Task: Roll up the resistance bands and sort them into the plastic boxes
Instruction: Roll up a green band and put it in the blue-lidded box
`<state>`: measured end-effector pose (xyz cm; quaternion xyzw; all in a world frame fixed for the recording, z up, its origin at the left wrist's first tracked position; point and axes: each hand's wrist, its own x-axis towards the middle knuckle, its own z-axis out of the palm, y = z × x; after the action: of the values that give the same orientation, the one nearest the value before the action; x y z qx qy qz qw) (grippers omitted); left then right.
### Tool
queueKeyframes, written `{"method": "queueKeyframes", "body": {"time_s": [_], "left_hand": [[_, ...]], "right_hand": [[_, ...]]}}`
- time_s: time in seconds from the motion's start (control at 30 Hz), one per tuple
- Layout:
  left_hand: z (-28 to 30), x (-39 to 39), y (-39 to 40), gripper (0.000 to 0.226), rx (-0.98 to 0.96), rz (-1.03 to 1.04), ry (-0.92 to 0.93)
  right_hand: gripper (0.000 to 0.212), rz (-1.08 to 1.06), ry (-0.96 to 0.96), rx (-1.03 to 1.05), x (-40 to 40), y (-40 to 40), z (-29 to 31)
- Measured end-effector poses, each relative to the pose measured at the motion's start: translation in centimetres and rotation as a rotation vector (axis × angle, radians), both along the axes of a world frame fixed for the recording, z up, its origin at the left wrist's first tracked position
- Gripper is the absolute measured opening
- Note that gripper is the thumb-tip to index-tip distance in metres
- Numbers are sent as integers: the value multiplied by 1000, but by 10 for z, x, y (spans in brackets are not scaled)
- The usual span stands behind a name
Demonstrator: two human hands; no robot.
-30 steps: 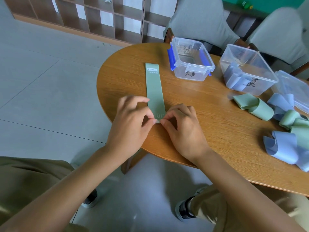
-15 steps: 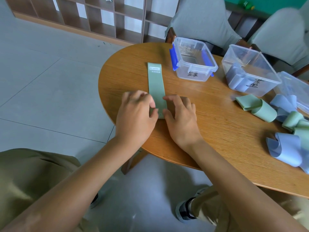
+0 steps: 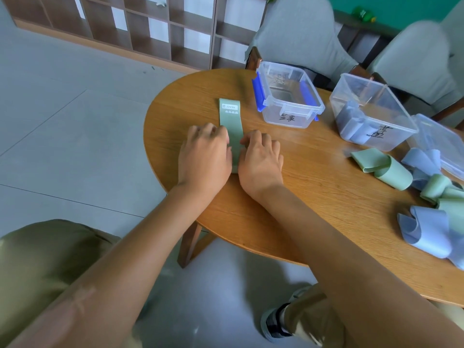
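A green resistance band [image 3: 231, 121] lies flat and lengthwise on the round wooden table [image 3: 313, 197], its "HEAVY" label at the far end. My left hand [image 3: 203, 156] and my right hand [image 3: 261, 159] sit palm down on either side of its near part. Their curled fingers grip the rolled-up near end between them, and the roll itself is mostly hidden. Beyond the band stands a clear plastic box with blue clips [image 3: 286, 119], holding nothing. Right of it a second clear box [image 3: 391, 131] holds rolled blue bands [image 3: 354, 121].
Loose green bands [image 3: 381, 167] and blue bands [image 3: 424, 229] lie in a heap at the table's right side. A third clear container [image 3: 439, 144] sits at the right edge. Two grey chairs [image 3: 301, 38] stand behind the table, with a wooden shelf [image 3: 150, 28] beyond.
Both hands have moved away from me along the green band, rolling its near end up. The flat part of the band is shorter than before.
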<state>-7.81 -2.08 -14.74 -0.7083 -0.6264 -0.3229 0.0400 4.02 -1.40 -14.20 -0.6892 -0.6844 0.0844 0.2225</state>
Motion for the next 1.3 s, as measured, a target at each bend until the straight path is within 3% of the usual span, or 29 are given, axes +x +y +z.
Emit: {"method": "queueKeyframes", "body": {"time_s": [0.23,0.37,0.5,0.77,1.03,1.17,1.3], "left_hand": [[1,3,21,21,-15,33,-85],[2,-5,30,9,0,11,-311],[7,-13,26,15,-12,-9,-467],[2,-21,10,27,-149,-113,-501],[1,-16,10,32,-233,-232,-545],[1,-16,10,27,-221,-234,-586],[1,-17,6,32,-241,-240,-608]], "right_hand": [[25,-6,-47,-24,-11,25,10],[30,-38,-134,-9,-17,42,9],[39,-63,-182,0,-21,56,10],[51,-93,-191,-22,-23,84,13],[49,-99,-235,-7,-26,99,10],[39,-58,-110,4,-21,93,11],[27,-1,169,7,-5,71,17]]}}
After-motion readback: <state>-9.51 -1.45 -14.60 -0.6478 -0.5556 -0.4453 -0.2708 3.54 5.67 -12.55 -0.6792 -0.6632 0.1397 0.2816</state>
